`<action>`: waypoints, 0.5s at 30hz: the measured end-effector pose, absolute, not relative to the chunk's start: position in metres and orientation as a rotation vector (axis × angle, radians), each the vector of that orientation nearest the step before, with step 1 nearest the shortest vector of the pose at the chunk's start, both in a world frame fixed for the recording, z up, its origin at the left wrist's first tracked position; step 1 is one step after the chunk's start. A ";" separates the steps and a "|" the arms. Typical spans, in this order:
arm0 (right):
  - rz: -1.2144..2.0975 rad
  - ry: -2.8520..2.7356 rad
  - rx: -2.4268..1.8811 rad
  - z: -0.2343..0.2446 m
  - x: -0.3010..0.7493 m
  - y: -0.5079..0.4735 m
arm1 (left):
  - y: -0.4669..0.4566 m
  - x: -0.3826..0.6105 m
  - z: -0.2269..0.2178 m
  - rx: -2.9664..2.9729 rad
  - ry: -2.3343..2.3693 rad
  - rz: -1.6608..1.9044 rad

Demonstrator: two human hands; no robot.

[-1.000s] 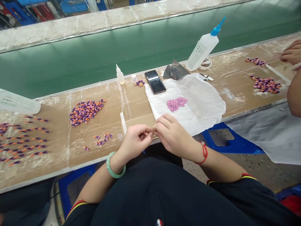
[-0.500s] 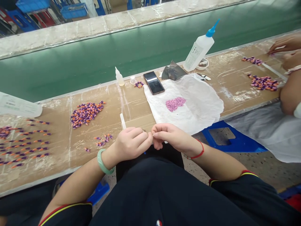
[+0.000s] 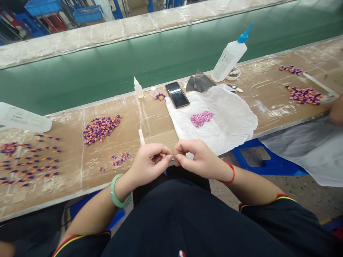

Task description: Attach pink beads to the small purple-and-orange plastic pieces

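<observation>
My left hand point(image 3: 151, 162) and my right hand point(image 3: 197, 159) meet at the table's near edge, fingertips pinched almost together. Inside the curl of my left fingers a small orange-and-purple piece point(image 3: 162, 155) shows in part. The right thumb and forefinger close on something tiny and pale at the left fingertips, too small to name. Left of my hands lie a few loose purple-and-orange pieces point(image 3: 120, 159), with a larger pile point(image 3: 102, 129) behind them. Small pink beads point(image 3: 202, 119) are heaped on a white cloth point(image 3: 227, 132) beyond my right hand.
A phone point(image 3: 177, 95), a small dropper bottle point(image 3: 138, 88) and a ring of pieces point(image 3: 160, 96) stand along the back. A large blue-tipped bottle point(image 3: 230, 57) is behind the cloth, another bottle point(image 3: 24, 117) at left. Rows of pieces point(image 3: 29, 166) lie far left; a co-worker's arm point(image 3: 337, 110) shows right.
My left fingers have opened out somewhat, so the piece in them shows; both hands stay together. The view has shifted slightly, and the co-worker's hands at right have left the view.
</observation>
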State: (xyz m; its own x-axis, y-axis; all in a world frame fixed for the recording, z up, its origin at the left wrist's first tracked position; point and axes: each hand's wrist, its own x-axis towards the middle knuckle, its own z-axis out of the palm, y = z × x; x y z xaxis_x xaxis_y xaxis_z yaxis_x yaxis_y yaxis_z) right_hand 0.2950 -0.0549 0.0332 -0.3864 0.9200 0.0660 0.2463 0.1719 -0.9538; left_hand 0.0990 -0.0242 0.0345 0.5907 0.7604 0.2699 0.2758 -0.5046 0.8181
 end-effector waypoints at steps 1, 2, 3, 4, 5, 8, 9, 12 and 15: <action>1.199 -1.793 -1.112 0.034 0.295 -0.055 | -0.024 0.099 0.036 2.037 0.821 0.802; 1.163 -1.818 -1.115 0.034 0.295 -0.055 | -0.024 0.099 0.037 2.019 0.818 0.791; 1.136 -1.837 -1.117 0.034 0.295 -0.055 | -0.024 0.099 0.038 2.005 0.815 0.784; 1.119 -1.850 -1.117 0.035 0.295 -0.055 | -0.024 0.099 0.039 1.994 0.814 0.781; 1.107 -1.859 -1.116 0.035 0.295 -0.054 | -0.024 0.100 0.039 1.987 0.815 0.776; 1.072 -1.870 -1.107 0.034 0.293 -0.055 | -0.024 0.100 0.039 1.984 0.836 0.771; 1.056 -1.867 -1.103 0.034 0.293 -0.055 | -0.024 0.100 0.038 1.985 0.846 0.769; 1.006 -1.827 -1.092 0.032 0.290 -0.056 | -0.025 0.099 0.035 1.976 0.876 0.762; 0.988 -1.781 -1.090 0.030 0.287 -0.057 | -0.026 0.098 0.034 1.958 0.898 0.759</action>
